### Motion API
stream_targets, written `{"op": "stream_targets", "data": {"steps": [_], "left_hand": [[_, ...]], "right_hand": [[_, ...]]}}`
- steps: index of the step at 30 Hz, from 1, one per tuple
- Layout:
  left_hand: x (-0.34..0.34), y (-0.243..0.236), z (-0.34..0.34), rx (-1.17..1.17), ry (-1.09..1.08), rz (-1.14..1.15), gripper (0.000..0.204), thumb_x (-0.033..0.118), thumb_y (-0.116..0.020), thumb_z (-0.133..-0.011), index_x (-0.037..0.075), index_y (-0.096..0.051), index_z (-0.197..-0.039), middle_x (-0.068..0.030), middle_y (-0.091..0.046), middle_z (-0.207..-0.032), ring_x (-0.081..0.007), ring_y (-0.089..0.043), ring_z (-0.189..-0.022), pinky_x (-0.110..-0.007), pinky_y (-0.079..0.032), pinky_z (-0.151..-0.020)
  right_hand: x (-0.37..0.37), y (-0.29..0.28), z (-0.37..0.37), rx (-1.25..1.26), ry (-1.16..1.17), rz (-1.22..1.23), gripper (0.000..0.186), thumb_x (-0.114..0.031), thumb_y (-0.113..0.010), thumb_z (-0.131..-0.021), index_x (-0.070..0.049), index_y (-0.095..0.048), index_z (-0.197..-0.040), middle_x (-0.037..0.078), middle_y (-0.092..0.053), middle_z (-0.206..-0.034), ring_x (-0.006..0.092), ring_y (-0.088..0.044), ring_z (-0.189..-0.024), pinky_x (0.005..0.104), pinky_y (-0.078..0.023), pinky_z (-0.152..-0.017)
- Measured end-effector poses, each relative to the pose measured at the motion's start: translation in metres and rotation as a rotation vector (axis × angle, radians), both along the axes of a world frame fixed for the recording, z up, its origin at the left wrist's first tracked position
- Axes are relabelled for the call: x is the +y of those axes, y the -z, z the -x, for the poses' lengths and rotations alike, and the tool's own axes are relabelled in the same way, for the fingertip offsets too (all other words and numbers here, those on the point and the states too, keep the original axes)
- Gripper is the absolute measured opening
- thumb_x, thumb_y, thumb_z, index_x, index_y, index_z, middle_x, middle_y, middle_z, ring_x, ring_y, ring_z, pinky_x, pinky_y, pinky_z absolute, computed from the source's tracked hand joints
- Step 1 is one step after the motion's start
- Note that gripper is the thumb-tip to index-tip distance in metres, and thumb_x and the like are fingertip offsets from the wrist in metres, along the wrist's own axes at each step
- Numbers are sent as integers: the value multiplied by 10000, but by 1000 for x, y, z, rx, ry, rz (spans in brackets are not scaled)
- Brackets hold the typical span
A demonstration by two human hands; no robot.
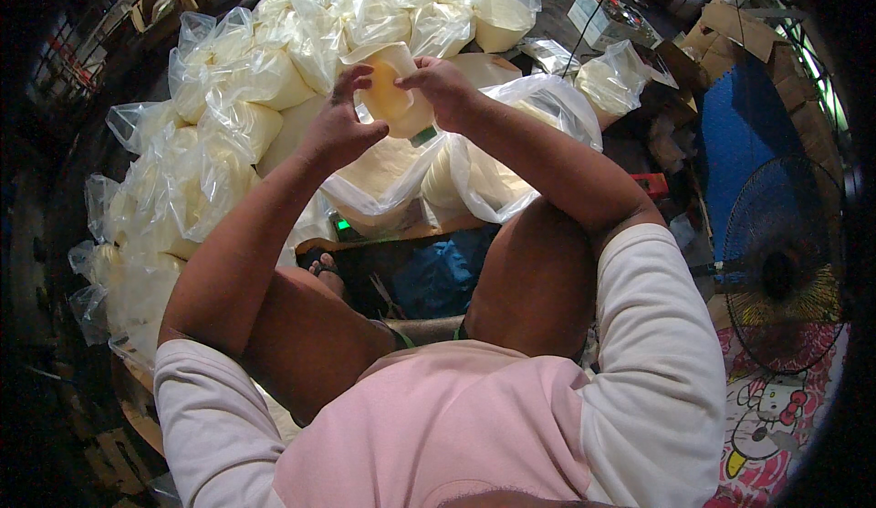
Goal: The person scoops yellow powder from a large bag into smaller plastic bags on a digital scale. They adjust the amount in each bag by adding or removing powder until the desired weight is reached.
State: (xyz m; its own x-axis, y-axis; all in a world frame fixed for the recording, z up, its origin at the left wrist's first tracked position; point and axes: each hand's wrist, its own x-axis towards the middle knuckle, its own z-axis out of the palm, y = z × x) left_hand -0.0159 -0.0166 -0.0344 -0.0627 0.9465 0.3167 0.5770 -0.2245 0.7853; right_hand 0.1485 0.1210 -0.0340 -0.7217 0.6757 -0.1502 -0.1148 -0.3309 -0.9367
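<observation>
Raised in front of me is a pale cream, wide-mouthed container (392,104); its exact kind I cannot make out. My right hand (444,93) grips its right edge, thumb at the rim. On the other side my left hand (345,123) curves round the left edge, fingers bent at the rim and thumb apart lower down. Directly below sits a large open clear bag (374,175) with cream-coloured powder. Beside it another open bag (484,175) also holds powder.
Filled clear plastic bags (246,88) are heaped to the left and far side. A lit green display (343,224) shows under the open bags. To the right stand a black fan (780,266), a blue panel (735,143) and cardboard (744,29). A blue plastic bag (438,275) lies between my legs.
</observation>
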Motion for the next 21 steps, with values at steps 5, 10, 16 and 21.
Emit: {"op": "stream_targets", "data": {"steps": [5, 10, 16, 21], "left_hand": [[-4, -1, -1, -40, 13, 18, 827, 151, -755, -751, 114, -314, -1450, -163, -480, -1376, -318, -501, -1312, -418, -410, -1105], [-2, 0, -4, -44, 54, 0, 887, 144, -747, -777, 140, -250, -1512, -171, -455, -1440, -314, -506, -1304, -419, -435, -1072], [1, 6, 3, -88, -60, -88, 948, 83, -742, -823, 186, -173, -1574, -215, -424, -1524, -130, -577, -696, -280, -520, -661], [1, 1, 15, -182, -81, -11, 966, 135, -761, -826, 187, -165, -1585, -268, -380, -1543, -133, -588, -713, -283, -535, -667]], "right_hand": [[-6, -9, 0, -20, 7, 21, 368, -67, -684, -841, 14, -571, -1181, 169, -650, -1070, 322, -676, -952, 476, -574, -870], [3, -3, 0, -25, 85, 17, 374, -59, -669, -835, 24, -573, -1187, 184, -652, -1067, 339, -678, -939, 481, -576, -861], [3, -6, -3, 19, 101, -23, 333, -53, -630, -832, 41, -615, -1151, 191, -674, -1018, 346, -690, -894, 478, -590, -816], [13, -3, -9, 34, 66, 14, 342, -67, -636, -832, 44, -619, -1156, 182, -677, -1022, 336, -695, -903, 464, -590, -821]]}}
